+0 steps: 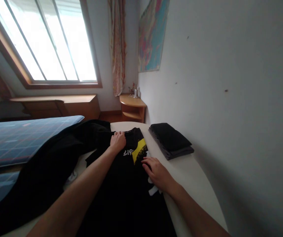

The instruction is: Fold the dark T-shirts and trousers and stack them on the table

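A black T-shirt (124, 194) with white lettering and a yellow patch lies stretched out on the white table, its collar at the far end. At the left of the collar, my left hand (118, 141) bends its fingers down onto the cloth, closed on the shoulder; the fingertips are partly hidden. My right hand (157, 172) rests along the shirt's right edge, fingers stretched out and thumb a little apart, touching the fabric. White printed parts of the shirt show under and below this hand.
A stack of folded dark clothes (169, 140) sits at the table's (193, 177) right side, near the wall. More black clothing (50, 158) spreads along the left, beside a blue plaid mattress (33, 140). A corner shelf (133, 100) and a low desk (79, 98) stand beyond.
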A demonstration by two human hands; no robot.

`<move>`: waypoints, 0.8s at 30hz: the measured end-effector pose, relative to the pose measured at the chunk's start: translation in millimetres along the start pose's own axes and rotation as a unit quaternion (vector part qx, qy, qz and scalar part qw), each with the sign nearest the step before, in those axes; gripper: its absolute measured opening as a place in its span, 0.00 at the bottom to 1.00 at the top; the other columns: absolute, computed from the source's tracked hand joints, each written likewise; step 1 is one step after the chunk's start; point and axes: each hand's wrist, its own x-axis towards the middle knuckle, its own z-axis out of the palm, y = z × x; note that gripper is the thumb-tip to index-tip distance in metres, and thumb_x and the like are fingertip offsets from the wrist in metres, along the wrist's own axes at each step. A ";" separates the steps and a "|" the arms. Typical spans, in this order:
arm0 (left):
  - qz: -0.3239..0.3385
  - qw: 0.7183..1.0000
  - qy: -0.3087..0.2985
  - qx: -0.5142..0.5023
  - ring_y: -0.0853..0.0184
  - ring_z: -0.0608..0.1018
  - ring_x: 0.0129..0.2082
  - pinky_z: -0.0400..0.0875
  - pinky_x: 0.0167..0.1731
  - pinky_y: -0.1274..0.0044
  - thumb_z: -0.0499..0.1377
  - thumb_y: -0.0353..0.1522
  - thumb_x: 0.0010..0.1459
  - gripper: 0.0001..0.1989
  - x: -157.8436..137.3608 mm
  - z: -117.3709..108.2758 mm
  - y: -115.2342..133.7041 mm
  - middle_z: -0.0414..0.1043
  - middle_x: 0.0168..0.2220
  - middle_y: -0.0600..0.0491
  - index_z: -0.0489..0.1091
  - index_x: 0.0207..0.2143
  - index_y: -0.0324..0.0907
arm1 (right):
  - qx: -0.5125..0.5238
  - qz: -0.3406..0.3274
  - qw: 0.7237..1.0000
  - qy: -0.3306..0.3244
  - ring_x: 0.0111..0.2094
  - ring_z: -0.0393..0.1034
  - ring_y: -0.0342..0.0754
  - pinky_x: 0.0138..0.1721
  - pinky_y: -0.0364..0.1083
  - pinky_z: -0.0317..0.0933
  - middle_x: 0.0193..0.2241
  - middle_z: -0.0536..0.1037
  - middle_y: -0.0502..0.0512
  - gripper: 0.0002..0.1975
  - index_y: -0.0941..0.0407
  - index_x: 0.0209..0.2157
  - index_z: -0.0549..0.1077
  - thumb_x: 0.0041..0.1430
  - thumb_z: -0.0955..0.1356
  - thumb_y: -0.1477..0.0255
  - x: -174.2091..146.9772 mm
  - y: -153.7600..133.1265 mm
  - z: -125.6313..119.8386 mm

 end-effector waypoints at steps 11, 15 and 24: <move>-0.067 0.994 -0.020 0.080 0.46 0.70 0.55 0.62 0.49 0.63 0.48 0.26 0.60 0.19 44.8 3.1 -40.7 0.74 0.49 0.30 0.67 0.52 0.30 | -0.070 0.087 0.994 0.012 0.58 0.64 0.56 0.60 0.53 0.56 0.56 0.74 0.61 0.20 0.58 0.56 0.72 0.64 0.63 0.69 27.5 22.3 6.4; -0.061 0.994 -0.020 0.091 0.47 0.71 0.54 0.63 0.48 0.64 0.49 0.25 0.60 0.20 51.6 5.8 -47.0 0.73 0.50 0.31 0.66 0.53 0.29 | -0.102 0.113 0.988 -0.002 0.58 0.64 0.58 0.58 0.54 0.57 0.57 0.73 0.63 0.24 0.59 0.60 0.68 0.64 0.64 0.65 61.0 24.7 8.7; 0.005 0.995 0.001 0.095 0.56 0.76 0.48 0.65 0.47 0.67 0.46 0.25 0.63 0.16 56.8 0.8 -52.7 0.75 0.48 0.42 0.72 0.45 0.41 | -0.180 0.136 0.972 -0.072 0.66 0.52 0.61 0.62 0.59 0.51 0.69 0.54 0.61 0.31 0.58 0.68 0.57 0.68 0.58 0.58 153.0 34.4 25.4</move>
